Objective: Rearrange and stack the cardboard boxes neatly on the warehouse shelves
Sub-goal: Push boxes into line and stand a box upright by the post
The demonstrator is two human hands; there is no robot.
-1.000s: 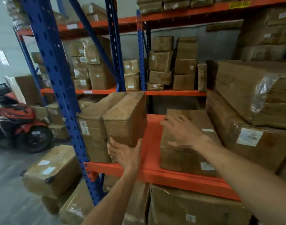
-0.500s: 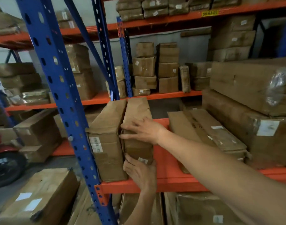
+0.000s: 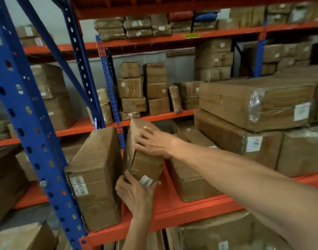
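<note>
A narrow cardboard box [image 3: 143,159] with a barcode label is tilted, its near end lifted off the orange shelf [image 3: 174,210]. My left hand [image 3: 134,193] grips its lower front end from beneath. My right hand [image 3: 152,143] presses down on its top, fingers spread over the left edge. Just to its left an upright box [image 3: 95,179] with two barcode labels stands against the blue post [image 3: 26,123]. On the right side of the held box lies a low flat box [image 3: 190,179].
Long plastic-wrapped boxes [image 3: 253,103] are stacked at the right of the same shelf. Smaller boxes [image 3: 143,89] fill the rear rack and the upper shelves. More boxes sit below the shelf beam and on the floor at lower left [image 3: 22,237].
The narrow box has tipped from upright beside its neighbour to a tilt, its near end raised. My right hand moved from the flat box onto this one. The view shifted right and closer.
</note>
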